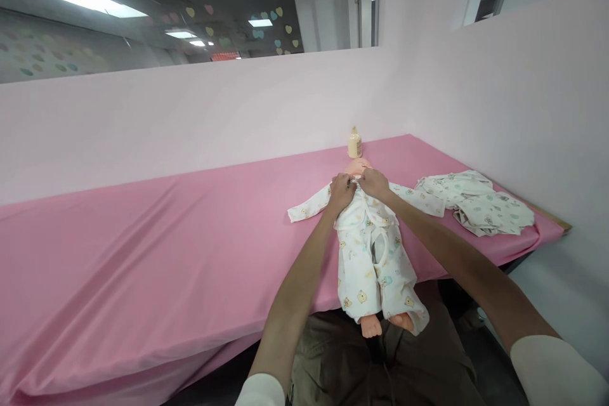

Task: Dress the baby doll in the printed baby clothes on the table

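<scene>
A baby doll (358,167) lies on its back on the pink table cover (143,247), head away from me, feet (380,325) over the near edge. It wears a white patterned romper (368,247). My left hand (341,192) and my right hand (373,183) are side by side at the doll's neck. Both have their fingers pinched on the romper's collar. The doll's face is mostly hidden behind my hands.
A small cream bottle (354,143) stands just beyond the doll's head. Folded patterned baby clothes (476,203) lie at the right end of the table. Pink partition walls (499,95) close off the back and right. My lap is below the table edge.
</scene>
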Tool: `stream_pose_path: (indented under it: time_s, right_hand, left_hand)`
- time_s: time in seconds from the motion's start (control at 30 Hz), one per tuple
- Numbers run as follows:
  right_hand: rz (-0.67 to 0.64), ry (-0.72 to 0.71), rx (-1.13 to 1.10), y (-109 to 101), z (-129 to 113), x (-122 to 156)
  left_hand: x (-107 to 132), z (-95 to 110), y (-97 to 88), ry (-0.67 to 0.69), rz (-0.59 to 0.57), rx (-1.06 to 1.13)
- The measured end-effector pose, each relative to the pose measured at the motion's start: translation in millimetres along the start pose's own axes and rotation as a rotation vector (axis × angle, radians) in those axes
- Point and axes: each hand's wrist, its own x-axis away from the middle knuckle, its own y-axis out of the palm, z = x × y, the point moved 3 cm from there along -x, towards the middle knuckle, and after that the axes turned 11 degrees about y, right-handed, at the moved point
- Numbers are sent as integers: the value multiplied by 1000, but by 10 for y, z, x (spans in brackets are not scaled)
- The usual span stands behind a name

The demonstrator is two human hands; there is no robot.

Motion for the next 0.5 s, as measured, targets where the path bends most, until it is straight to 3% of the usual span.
stream_pose_path:
  time_s: [0.23, 0.4, 0.5]
  right_hand:
    - [106, 123, -46, -152, 183, 41]
    - [1, -66, 35, -106, 114, 149]
    - [36, -117, 168, -72, 23, 225]
  left_hand:
    - [77, 1, -42, -75, 67, 42]
    - [96, -5, -36, -84, 67, 37]
    - [91, -22, -26, -78, 60, 25]
